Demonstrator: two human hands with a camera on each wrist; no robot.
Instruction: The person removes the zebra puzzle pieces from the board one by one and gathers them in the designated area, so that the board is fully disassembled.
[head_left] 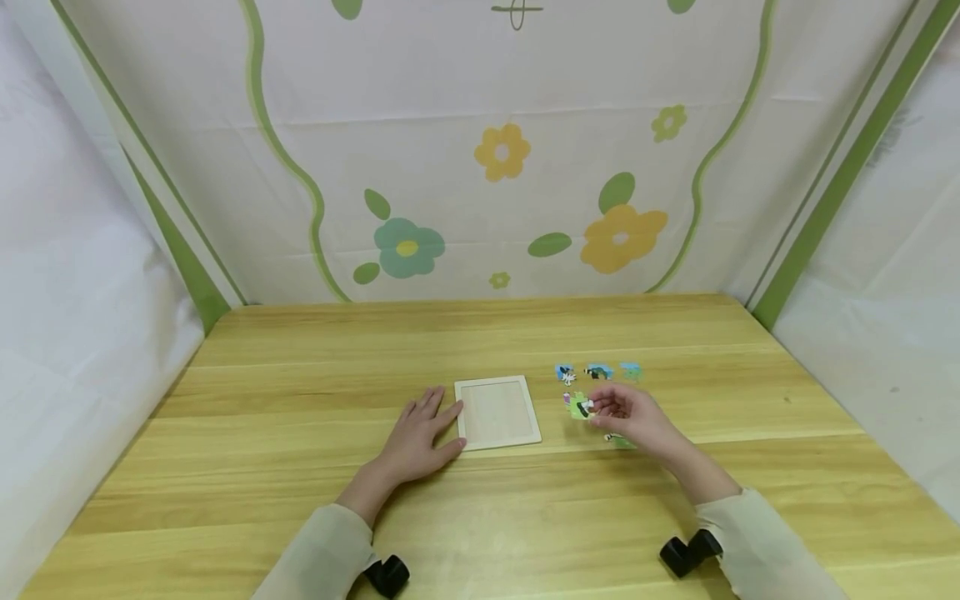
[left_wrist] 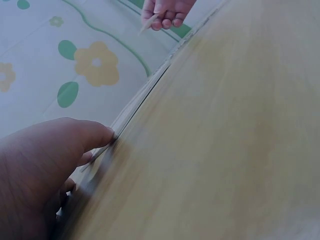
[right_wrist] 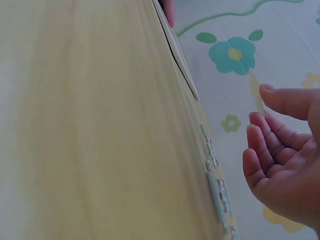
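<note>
My right hand (head_left: pixel 633 418) pinches a green jigsaw puzzle piece (head_left: pixel 579 407) between thumb and fingertips, raised above the table; the piece appears edge-on in the right wrist view (right_wrist: pixel 255 92). A shallow square wooden puzzle tray (head_left: pixel 498 414) lies flat with a bare inside. Against its left rim rests my left hand (head_left: pixel 420 440), fingers spread, thumb and index fingertip touching the edge. In the left wrist view, the left thumb (left_wrist: pixel 95 134) lies at that rim. Beyond the held piece are loose puzzle pieces with blue parts (head_left: pixel 599 372). Another green piece (head_left: pixel 619 441) is partly hidden under my right hand.
The wooden table (head_left: pixel 300 367) reaches back to a fabric wall (head_left: pixel 420 150) printed with flowers. White fabric sides (head_left: pixel 82 250) stand at left and right. Each sleeve has a black device (head_left: pixel 390 575) at the wrist.
</note>
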